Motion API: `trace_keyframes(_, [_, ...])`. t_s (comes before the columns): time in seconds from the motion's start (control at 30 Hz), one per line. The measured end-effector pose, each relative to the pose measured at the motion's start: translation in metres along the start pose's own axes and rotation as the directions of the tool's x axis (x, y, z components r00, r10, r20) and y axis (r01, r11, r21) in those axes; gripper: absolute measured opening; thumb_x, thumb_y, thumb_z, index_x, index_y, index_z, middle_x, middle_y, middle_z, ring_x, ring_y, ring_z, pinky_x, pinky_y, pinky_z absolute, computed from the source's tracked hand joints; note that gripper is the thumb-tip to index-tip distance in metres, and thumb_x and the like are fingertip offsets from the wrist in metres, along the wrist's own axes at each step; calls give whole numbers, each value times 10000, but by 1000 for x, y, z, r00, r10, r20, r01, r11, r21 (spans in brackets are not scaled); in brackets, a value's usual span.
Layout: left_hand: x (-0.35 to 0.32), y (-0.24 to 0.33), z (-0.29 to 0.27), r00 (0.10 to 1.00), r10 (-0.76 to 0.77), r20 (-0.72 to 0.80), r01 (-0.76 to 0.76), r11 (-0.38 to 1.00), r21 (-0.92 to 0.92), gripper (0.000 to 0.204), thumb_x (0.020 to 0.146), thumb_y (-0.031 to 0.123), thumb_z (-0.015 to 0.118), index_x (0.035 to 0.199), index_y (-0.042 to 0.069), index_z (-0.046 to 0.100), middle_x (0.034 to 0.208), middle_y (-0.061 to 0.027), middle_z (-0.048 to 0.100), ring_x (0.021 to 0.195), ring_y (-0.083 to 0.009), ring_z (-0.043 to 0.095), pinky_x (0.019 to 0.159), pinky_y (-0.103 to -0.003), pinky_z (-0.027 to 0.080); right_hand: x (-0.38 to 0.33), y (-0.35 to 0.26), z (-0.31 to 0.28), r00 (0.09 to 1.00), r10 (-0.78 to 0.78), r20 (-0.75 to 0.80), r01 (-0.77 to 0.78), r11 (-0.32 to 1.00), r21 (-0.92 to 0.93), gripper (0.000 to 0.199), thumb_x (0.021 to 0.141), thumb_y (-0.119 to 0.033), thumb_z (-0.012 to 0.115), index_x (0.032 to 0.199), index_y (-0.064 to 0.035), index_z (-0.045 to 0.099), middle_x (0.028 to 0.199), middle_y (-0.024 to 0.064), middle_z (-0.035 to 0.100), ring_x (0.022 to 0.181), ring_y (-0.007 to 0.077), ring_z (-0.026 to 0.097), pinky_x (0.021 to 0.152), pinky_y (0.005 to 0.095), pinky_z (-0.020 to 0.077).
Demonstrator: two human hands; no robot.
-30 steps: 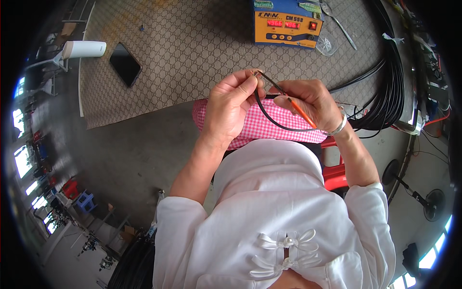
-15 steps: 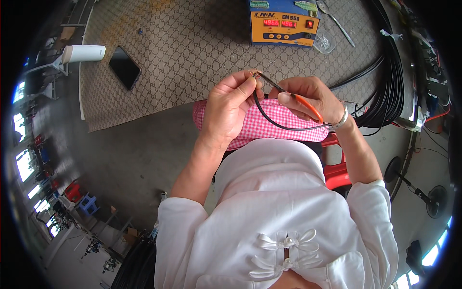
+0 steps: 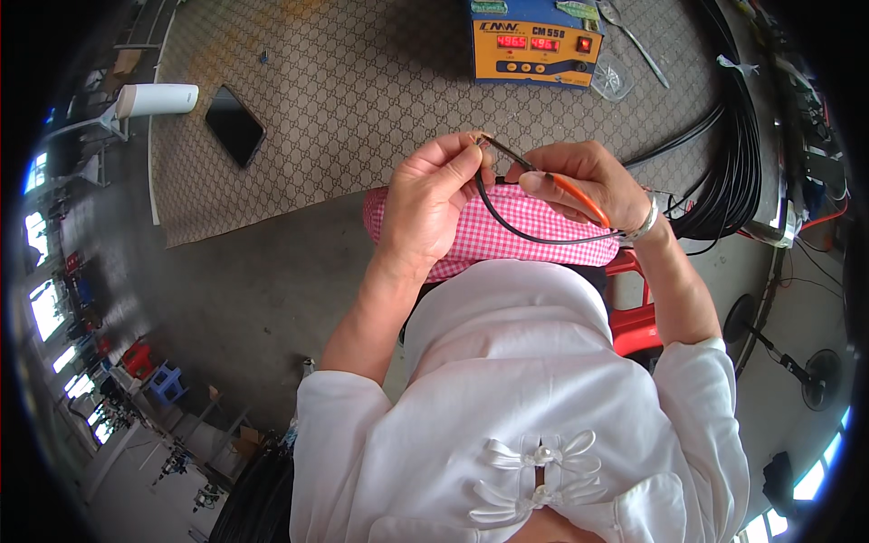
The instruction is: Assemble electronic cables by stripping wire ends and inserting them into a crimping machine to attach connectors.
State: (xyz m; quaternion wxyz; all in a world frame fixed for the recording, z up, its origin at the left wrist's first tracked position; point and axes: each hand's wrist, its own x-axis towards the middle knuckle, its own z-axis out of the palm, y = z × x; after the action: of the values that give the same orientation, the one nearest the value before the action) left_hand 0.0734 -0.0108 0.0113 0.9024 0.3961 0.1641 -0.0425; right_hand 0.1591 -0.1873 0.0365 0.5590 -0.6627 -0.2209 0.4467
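Phone (image 3: 234, 124) and white cylinder (image 3: 156, 99) on patterned mat (image 3: 362, 100); orange-blue meter (image 3: 536, 42), cable coil (image 3: 738, 154) beyond.

Open mat centre: bare patterned mat (image 3: 362, 100) between the phone and the soldering station; a hand passes freely here.
Left edge: black phone (image 3: 234, 124) and white cylinder (image 3: 156, 99) lie close together, narrowing access.
Far edge: orange-and-blue soldering station (image 3: 536, 42), clear dish (image 3: 612, 78) and metal tool (image 3: 634, 43) block it.
Right edge: black cable bundle (image 3: 738, 154) lines it.
Near edge: left hand (image 3: 433, 201) and right hand (image 3: 584, 176) hover above the pink checked cloth (image 3: 507, 231).
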Motion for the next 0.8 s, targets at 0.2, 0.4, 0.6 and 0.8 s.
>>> trace_keyframes(0.2, [0,0,0,1000,-6,-10,6,1000,-12,163,865,82,512,994,-3,564,822,-61,568,747,-137,517,724,-263,430,2,11,2,992,-125,-25,123,989,-87,276,842,-271,586,846,3,614,541,-30,451,468,33,376,414,208,316])
trace_keyframes(0.4, [0,0,-1,1000,-9,9,10,998,-57,163,869,83,504,998,1,562,824,-57,568,747,-132,521,719,-270,437,5,16,7,949,-310,-58,285,923,-258,256,841,-250,589,828,5,605,554,-5,460,503,56,408,455,227,359])
trace_keyframes(0.6, [1,-1,-8,995,-72,62,81,983,-165,174,871,96,507,1010,2,555,829,-46,566,750,-130,524,716,-279,442,4,10,2,940,-289,-182,252,947,-201,274,833,-246,599,863,26,580,573,27,489,519,97,424,487,249,382])
trace_keyframes(0.8, [2,-2,-10,991,-89,98,113,956,-273,189,880,113,499,1023,-3,542,820,-47,554,737,-128,528,707,-285,460,6,21,-6,951,-279,-131,211,900,-382,431,775,-355,646,994,5,557,653,23,447,566,94,422,519,240,362])
